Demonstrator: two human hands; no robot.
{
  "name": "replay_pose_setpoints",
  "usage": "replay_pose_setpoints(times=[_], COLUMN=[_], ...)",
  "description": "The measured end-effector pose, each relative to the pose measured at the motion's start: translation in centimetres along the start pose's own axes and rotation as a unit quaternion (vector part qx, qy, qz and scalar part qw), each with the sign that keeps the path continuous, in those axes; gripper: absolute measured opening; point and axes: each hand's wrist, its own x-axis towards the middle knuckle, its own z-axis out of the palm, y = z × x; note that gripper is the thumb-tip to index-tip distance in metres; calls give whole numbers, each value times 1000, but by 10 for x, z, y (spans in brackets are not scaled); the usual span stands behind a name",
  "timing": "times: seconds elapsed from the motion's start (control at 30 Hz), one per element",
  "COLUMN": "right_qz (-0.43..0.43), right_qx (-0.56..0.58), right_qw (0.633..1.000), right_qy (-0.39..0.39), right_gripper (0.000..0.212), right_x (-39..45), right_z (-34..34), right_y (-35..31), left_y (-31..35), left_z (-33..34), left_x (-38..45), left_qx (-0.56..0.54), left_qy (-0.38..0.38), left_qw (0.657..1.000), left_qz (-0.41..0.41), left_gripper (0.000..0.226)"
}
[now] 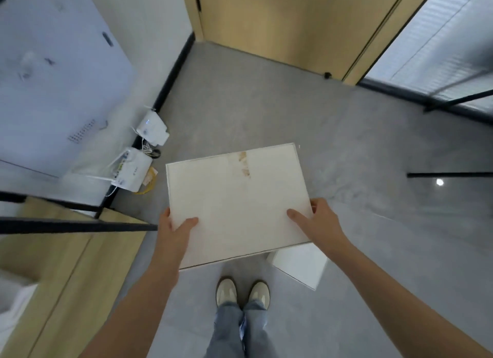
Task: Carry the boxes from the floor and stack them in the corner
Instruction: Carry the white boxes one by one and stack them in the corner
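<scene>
Floor (pixel 266 104): grey; corner by wooden door (pixel 280 24) lies ahead, routers (pixel 133 171) along left wall.
White box (pixel 237 203): held level above floor, over shoes.
Second box (pixel 298 264): on floor, under right near corner of held box.
Left hand (pixel 173 229): grips left near corner, thumb on top.
Right hand (pixel 317 221): grips right edge, thumb on top.
Advice: keep box level, step past routers, set flush into corner.
</scene>
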Motion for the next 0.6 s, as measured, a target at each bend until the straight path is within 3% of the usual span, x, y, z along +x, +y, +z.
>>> replay_pose_setpoints(times=[0.33,0.6], right_qz=[-41,-69], right_qx=[60,101], right_qw=[997,991], right_qy=[37,47], right_gripper=[58,47], right_x=[-186,-245], right_z=[-82,-105], right_y=[-48,-54], left_y=[79,80], left_z=[-73,-97], left_x=[-167,-226], left_qx=[-9,-43], left_qy=[-39,-48], left_qw=[994,988], left_qz=[102,142], left_gripper=[57,57])
